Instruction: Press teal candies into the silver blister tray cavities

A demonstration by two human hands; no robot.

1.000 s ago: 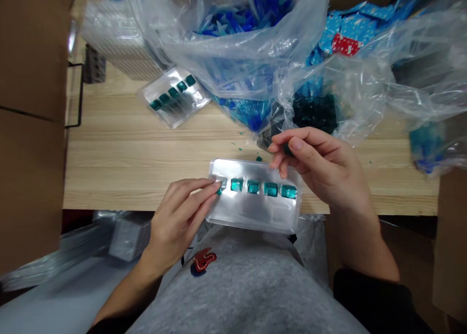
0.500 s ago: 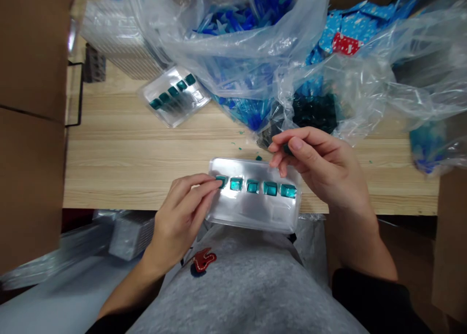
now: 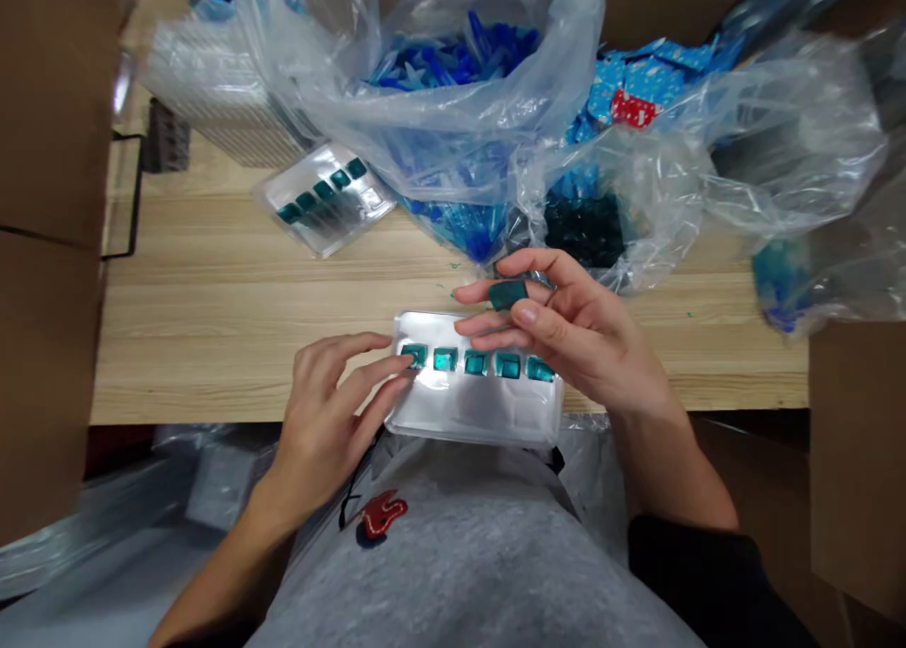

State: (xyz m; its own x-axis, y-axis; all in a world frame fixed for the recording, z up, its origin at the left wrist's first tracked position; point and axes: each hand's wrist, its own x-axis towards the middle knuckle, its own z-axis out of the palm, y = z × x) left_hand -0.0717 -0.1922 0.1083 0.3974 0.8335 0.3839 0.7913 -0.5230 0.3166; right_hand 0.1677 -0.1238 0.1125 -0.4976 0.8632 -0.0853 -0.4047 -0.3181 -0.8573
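A clear plastic blister tray [image 3: 474, 422] lies at the table's front edge, with a row of several teal translucent gem-like blocks in its pockets. My left hand [image 3: 340, 403] is at the tray's left end, fingers apart, one fingertip touching the leftmost teal block [image 3: 415, 355]. Above the tray's right half is my right hand [image 3: 573, 323], holding another teal block [image 3: 508, 295] between thumb and fingers. That hand partly covers the right end of the row.
A second blister tray [image 3: 326, 238] with teal blocks lies further back left, by a stack of clear trays [image 3: 219, 91]. Behind are an open bag of blue pieces [image 3: 453, 58], a bag of dark teal blocks [image 3: 584, 228] and blue packets [image 3: 647, 73]. Cardboard [image 3: 49, 157] stands at left.
My right hand has moved left over the tray, and the teal block in it now shows plainly. My left fingers have spread somewhat at the leftmost block. The view has shifted slightly.
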